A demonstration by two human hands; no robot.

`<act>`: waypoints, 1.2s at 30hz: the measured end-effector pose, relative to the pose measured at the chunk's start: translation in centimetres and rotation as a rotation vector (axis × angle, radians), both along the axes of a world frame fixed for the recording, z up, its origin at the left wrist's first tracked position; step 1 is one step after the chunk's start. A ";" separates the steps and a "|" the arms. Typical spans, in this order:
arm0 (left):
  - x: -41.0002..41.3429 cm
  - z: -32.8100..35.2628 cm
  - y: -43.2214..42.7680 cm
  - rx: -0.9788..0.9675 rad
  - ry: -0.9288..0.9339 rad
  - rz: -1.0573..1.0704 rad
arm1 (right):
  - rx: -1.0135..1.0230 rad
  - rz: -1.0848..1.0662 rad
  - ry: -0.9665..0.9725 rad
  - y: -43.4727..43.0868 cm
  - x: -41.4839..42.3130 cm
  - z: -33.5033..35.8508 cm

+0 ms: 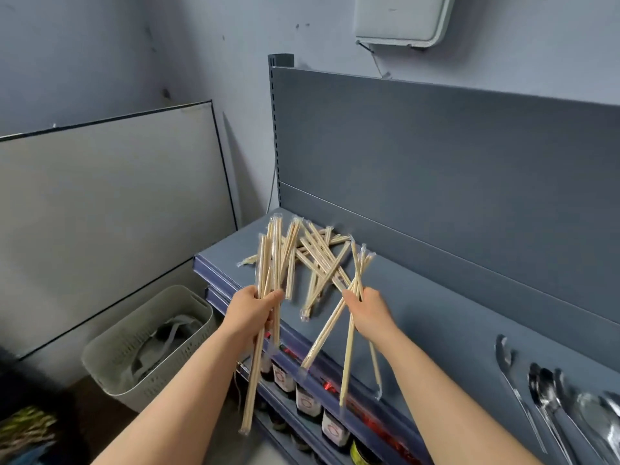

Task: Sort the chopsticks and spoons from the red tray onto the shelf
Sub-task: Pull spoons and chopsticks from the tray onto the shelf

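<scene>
A loose pile of plastic-wrapped wooden chopsticks (315,256) lies on the left end of the grey-blue shelf (446,317). My left hand (251,313) grips a bunch of wrapped chopsticks (266,263) near their middle, held upright over the shelf's front edge. A few more wrapped chopsticks (349,337) fan out above and below my right hand (369,313), which holds them just right of the pile. Several metal spoons (550,394) lie on the shelf at the far right. The red tray is out of view.
A pale slotted basket (147,344) with cloth inside stands on the floor to the left of the shelf. Jars (332,427) line the lower shelf. A framed board (110,203) leans on the wall. The shelf's back panel (436,156) rises behind the pile.
</scene>
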State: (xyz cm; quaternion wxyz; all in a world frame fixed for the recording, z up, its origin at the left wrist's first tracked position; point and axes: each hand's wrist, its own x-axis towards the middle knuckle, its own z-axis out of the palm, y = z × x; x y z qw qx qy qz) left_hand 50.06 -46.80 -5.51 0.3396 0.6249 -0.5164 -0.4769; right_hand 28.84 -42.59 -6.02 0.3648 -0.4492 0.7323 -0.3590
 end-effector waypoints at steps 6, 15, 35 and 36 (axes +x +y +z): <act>-0.3 -0.9 -9.3 0.030 -0.036 0.000 | 0.006 -0.080 -0.031 -9.0 0.8 -1.4; -2.5 -1.7 -18.2 0.021 -0.075 -0.005 | 0.015 -0.265 -0.052 -15.2 1.3 -3.8; 0.8 -5.2 -23.2 -0.234 -0.547 -0.496 | 0.121 -0.713 0.325 -12.1 4.7 -5.3; 1.1 -5.0 -23.2 -0.243 -0.568 -0.521 | 0.132 -0.706 0.324 -11.8 4.9 -5.1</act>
